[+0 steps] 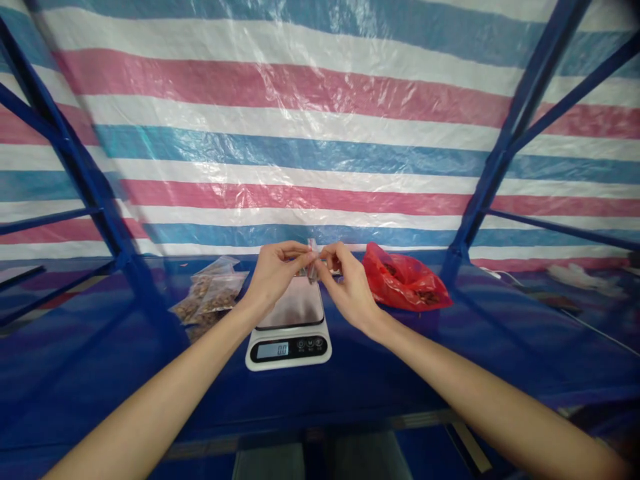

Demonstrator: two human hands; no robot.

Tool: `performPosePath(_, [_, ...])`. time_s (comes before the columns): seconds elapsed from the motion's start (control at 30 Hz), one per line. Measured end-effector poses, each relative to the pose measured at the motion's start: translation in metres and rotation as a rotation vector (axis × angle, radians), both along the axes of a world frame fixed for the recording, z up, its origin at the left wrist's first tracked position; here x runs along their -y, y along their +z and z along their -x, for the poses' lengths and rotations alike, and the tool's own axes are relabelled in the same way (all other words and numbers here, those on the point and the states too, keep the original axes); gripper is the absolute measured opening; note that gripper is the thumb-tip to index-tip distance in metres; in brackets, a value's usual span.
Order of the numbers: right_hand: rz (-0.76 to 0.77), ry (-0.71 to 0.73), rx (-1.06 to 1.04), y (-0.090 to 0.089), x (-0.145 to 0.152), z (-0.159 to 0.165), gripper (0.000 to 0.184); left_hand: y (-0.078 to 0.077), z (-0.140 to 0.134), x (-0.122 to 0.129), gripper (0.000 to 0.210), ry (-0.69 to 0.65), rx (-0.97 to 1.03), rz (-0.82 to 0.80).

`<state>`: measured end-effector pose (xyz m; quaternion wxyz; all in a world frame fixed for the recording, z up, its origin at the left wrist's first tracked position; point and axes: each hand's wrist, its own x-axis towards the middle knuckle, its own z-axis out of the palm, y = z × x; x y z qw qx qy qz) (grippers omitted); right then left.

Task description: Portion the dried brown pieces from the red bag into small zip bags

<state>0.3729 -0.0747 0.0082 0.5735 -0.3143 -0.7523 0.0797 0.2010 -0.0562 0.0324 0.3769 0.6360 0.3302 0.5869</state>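
Forearms (173, 377), pair, bare: extended forward, angled inward above white scale (293, 310).
Left hand (273, 272) and right hand (353, 285): nearly meeting, fingers pinching small plastic bag (313, 275), apparently clear, over scale's far edge.

Near the back edge of the shelf (360, 380), filled bags (219, 293) lie left of a digital scale (293, 310), an open plastic bag (403, 283) right, with plastic sheeting (300, 143) behind.
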Motion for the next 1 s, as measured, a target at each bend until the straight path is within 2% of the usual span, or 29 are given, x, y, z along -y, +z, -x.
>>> performPosePath(0.1, [0.072, 0.059, -0.029, -0.004, 0.000, 0.003, 0.020, -0.004, -0.003, 0.001, 0.026, 0.042, -0.106, -0.081])
performPosePath(0.33, [0.046, 0.036, -0.063, -0.009, -0.003, 0.002, 0.026, -0.006, -0.001, 0.002, 0.021, 0.097, -0.191, -0.121])
performPosePath(0.67, [0.139, 0.098, -0.073, -0.016, -0.012, -0.002, 0.020, -0.013, 0.002, -0.002, 0.031, 0.081, -0.267, -0.095])
performPosePath(1.0, [0.101, 0.106, -0.069, -0.013, -0.009, -0.002, 0.020, -0.013, -0.001, 0.001, 0.021, 0.038, -0.353, -0.098])
